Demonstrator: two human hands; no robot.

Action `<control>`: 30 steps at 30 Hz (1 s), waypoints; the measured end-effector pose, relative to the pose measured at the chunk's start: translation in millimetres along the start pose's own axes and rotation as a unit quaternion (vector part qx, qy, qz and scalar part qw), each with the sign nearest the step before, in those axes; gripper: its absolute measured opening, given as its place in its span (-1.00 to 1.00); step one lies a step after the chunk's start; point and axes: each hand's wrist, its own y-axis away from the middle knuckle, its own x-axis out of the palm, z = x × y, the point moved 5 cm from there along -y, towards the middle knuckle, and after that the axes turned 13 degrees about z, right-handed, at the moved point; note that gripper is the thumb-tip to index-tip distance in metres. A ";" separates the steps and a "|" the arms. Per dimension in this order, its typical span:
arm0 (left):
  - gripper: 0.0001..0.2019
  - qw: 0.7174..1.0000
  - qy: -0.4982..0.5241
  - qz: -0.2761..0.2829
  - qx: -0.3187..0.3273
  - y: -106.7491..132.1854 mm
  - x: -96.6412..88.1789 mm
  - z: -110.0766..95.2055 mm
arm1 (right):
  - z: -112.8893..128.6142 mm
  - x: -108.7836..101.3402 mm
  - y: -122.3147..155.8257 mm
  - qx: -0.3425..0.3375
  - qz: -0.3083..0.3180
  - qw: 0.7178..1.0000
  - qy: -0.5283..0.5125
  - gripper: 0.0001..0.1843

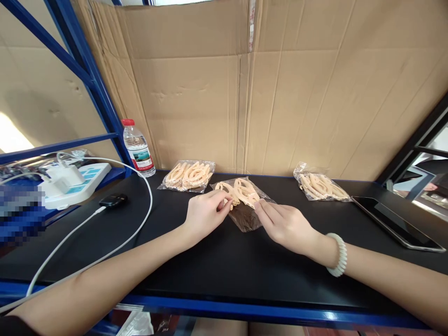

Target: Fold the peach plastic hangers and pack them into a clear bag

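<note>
In the middle of the black tabletop, a clear plastic bag lies flat with cream-coloured looped pieces at its far end. I cannot tell whether those pieces are inside or on top of it. My left hand is closed in a pinch at their left side, fingertips on a cream piece. From the right, my right hand pinches their near right edge, thumb and fingers together. The fingertips partly hide what they grip. A second clear bag of cream loops lies beyond my left hand, and a third bag lies farther right.
A water bottle with a red cap stands at the back left. White cables curve across the left side near a power strip and a small black device. A tablet lies at right. Cardboard walls the back.
</note>
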 end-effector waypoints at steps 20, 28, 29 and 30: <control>-0.82 0.995 0.090 -0.004 0.043 11.9 -3.2 -7.2 | 13.2 36.7 -41.3 0.045 0.058 0.997 0.011 -0.66; -0.88 0.993 0.105 0.034 0.035 11.7 1.8 -4.6 | 14.1 46.5 -37.8 0.049 0.082 0.995 0.000 -0.73; -0.88 0.993 0.102 0.044 0.037 11.8 2.6 -4.8 | 13.9 44.4 -36.1 0.052 0.085 0.995 -0.005 -0.72; -0.88 0.993 0.097 0.055 0.039 12.1 3.1 -5.0 | 13.0 40.8 -33.7 0.049 0.085 0.995 -0.016 -0.72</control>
